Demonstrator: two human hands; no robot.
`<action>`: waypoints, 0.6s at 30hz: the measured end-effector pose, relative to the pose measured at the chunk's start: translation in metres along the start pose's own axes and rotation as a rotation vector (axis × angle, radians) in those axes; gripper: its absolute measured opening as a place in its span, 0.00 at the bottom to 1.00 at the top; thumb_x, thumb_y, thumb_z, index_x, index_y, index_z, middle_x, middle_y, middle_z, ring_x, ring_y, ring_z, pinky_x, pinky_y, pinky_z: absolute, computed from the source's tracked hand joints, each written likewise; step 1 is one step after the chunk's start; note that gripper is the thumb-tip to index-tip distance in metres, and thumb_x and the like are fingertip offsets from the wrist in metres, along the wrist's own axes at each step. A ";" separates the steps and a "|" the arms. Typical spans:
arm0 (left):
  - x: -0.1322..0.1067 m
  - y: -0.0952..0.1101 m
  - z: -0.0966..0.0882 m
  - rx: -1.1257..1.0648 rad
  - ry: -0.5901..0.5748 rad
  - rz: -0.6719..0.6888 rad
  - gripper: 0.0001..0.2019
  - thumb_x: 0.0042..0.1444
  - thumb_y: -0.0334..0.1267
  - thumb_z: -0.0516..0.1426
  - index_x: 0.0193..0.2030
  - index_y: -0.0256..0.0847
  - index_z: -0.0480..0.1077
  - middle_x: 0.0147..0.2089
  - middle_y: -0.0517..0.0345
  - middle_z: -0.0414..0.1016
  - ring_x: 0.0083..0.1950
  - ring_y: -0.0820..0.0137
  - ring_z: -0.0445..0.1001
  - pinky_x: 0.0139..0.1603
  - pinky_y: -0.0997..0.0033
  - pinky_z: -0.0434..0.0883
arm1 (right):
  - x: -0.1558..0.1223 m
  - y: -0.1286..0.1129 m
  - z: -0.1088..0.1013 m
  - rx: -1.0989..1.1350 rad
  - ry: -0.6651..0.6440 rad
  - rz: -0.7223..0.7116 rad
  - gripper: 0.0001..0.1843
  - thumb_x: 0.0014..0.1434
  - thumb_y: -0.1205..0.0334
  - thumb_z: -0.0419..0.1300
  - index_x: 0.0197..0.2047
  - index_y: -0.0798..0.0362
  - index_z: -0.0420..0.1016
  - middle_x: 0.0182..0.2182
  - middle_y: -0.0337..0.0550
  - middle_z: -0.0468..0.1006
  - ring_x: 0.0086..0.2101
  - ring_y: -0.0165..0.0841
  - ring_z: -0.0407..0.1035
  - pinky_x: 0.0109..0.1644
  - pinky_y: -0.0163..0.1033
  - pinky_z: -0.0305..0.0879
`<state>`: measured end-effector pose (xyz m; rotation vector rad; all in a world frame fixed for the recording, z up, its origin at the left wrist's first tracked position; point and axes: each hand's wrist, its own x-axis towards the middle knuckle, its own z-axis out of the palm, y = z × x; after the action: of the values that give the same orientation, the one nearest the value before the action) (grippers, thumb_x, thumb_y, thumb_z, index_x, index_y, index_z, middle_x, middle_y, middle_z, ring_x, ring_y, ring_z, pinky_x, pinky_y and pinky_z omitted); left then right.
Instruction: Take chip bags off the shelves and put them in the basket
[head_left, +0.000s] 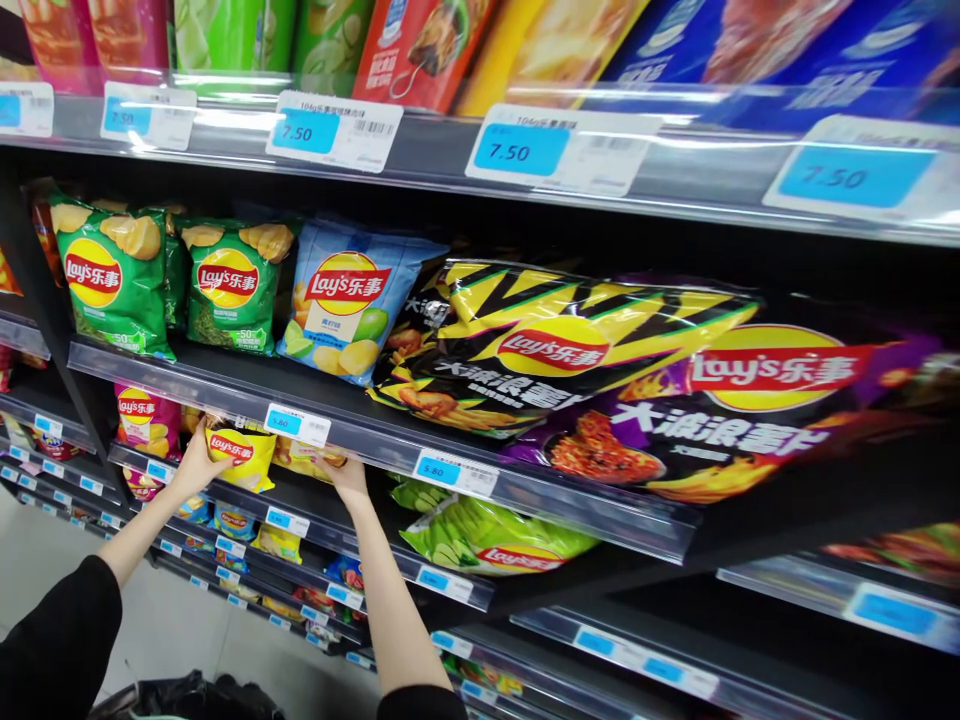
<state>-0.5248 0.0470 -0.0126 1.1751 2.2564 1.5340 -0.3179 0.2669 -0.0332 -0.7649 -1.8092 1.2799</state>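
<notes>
On the shelf below the middle one, a small yellow bag of potato chips (244, 453) stands at the front. My left hand (198, 465) is closed on its left side, thumb on the front and the other fingers largely out of sight. Just to the right is a second yellow bag of potato chips (296, 460), its top hidden by the shelf edge above. My right hand (346, 474) grips this bag's right end, with its fingertips partly covered. A pink bag of chips (146, 420) stands left of my left hand.
The middle shelf edge (375, 435) with price tags juts out above my hands. It carries green, blue and black bags of chips (540, 350). A light green bag (495, 535) lies right of my right arm. Below are lower shelves and a dark open bag (187, 695).
</notes>
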 end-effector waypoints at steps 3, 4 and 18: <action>0.001 0.001 -0.002 -0.003 -0.020 -0.005 0.45 0.36 0.40 0.64 0.61 0.37 0.48 0.53 0.42 0.68 0.55 0.53 0.68 0.55 0.54 0.63 | -0.003 0.004 -0.003 0.017 0.038 0.006 0.11 0.59 0.59 0.56 0.41 0.57 0.70 0.38 0.42 0.74 0.37 0.32 0.71 0.42 0.44 0.69; 0.001 0.002 -0.003 -0.006 -0.029 -0.009 0.44 0.36 0.40 0.64 0.61 0.37 0.49 0.52 0.43 0.69 0.53 0.54 0.69 0.54 0.55 0.65 | -0.004 0.005 -0.009 0.023 0.070 0.010 0.11 0.59 0.59 0.57 0.42 0.57 0.70 0.39 0.42 0.74 0.37 0.32 0.71 0.42 0.44 0.69; 0.019 -0.017 -0.025 -0.034 0.002 -0.084 0.30 0.36 0.42 0.64 0.47 0.38 0.61 0.41 0.51 0.75 0.45 0.57 0.74 0.47 0.56 0.71 | 0.010 0.021 -0.041 0.316 0.297 0.105 0.15 0.60 0.59 0.56 0.48 0.56 0.67 0.46 0.45 0.71 0.42 0.35 0.69 0.44 0.46 0.68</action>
<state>-0.5600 0.0389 -0.0106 1.0559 2.2413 1.5368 -0.2876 0.3018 -0.0426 -0.8293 -1.3081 1.3948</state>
